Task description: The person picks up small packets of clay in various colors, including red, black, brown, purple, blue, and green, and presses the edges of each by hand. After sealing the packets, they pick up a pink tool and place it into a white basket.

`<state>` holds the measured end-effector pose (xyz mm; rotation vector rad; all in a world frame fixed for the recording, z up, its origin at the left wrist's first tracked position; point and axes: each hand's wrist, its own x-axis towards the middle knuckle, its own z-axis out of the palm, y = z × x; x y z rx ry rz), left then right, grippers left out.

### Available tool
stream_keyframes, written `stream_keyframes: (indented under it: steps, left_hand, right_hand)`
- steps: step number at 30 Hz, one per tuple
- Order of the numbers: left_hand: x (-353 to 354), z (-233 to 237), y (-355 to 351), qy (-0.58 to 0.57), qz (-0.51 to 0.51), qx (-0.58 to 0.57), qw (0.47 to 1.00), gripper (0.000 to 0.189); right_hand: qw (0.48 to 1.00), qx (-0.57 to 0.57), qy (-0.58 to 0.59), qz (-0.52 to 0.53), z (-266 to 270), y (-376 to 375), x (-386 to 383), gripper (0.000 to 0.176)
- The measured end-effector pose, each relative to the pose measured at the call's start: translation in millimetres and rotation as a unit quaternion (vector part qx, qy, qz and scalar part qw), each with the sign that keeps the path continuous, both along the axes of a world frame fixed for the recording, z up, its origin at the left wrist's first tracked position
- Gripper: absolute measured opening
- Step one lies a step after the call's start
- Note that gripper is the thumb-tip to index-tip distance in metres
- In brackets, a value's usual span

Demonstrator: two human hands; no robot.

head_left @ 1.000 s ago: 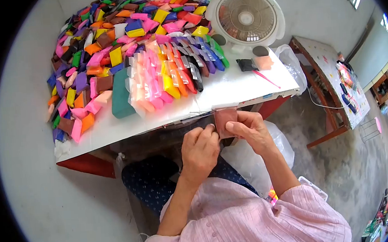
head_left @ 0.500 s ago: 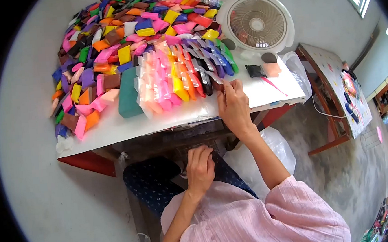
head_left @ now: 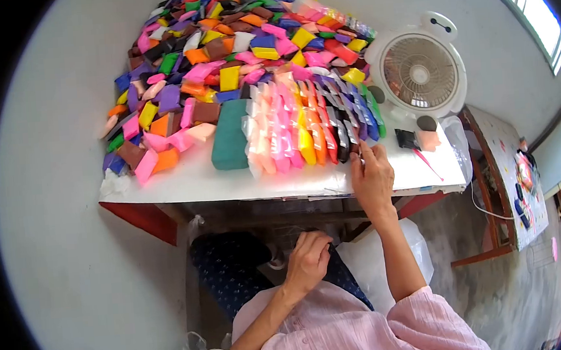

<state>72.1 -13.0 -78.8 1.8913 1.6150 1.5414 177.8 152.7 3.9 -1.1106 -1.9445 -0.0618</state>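
At the front of the row of clear-wrapped colored packets (head_left: 306, 124), my right hand (head_left: 373, 180) has its fingertips closed on the near end of a brown packet (head_left: 354, 137). Part of that packet is hidden by the fingers. The row runs from peach and pink through yellow, orange, red, black, brown and purple to blue and green. A teal block (head_left: 229, 139) stands against its left end. Down on my lap rests my left hand (head_left: 309, 259), fingers loosely curled together, with nothing visible in it.
A large heap of loose colored packets (head_left: 228, 78) covers the back and left of the white table (head_left: 190, 188). At the right stand a white fan (head_left: 419, 71), a black packet (head_left: 407, 139), a peach packet (head_left: 429, 140) and a pink strip (head_left: 428, 164). A second table (head_left: 501, 166) is farther right.
The view has shifted, so the table and row appear farther right and slightly lower. My right hand stays at the brown packet by the row's front; my left hand stays on my lap.
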Motion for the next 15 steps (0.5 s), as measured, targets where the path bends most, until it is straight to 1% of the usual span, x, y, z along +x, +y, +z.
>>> stream_keyframes:
  steps: [1, 2, 6, 7, 9, 12, 15]
  left_hand:
    - [-1, 2, 0, 0.000, -0.003, 0.000, 1.000, 0.020]
    - [-2, 5, 0, 0.000, -0.006, 0.001, 1.000, 0.020]
    - [-13, 22, -2, 0.002, -0.003, 0.023, 1.000, 0.021]
    - [-18, 29, -2, 0.000, 0.005, 0.035, 0.999, 0.021]
    - [-32, 43, -5, -0.001, 0.023, 0.061, 0.998, 0.021]
    - [-61, 64, -6, 0.017, 0.085, 0.121, 0.989, 0.021]
    - [-93, 84, -7, 0.029, 0.144, 0.139, 0.979, 0.018]
  right_hand:
    - [1.000, -0.010, 0.004, 0.002, 1, 0, 0, 0.031]
    - [1.000, 0.007, 0.001, 0.002, -1, 0, 1, 0.032]
    - [0.995, -0.040, 0.088, 0.018, 7, -12, 3, 0.034]
    - [0.994, -0.033, 0.102, 0.029, 5, -11, 8, 0.032]
    - [0.992, 0.015, 0.115, 0.040, -1, -10, 16, 0.027]
    - [0.988, 0.042, 0.136, 0.058, 0, -16, 23, 0.017]
    - [0.994, 0.042, 0.100, 0.028, -1, -11, 35, 0.009]
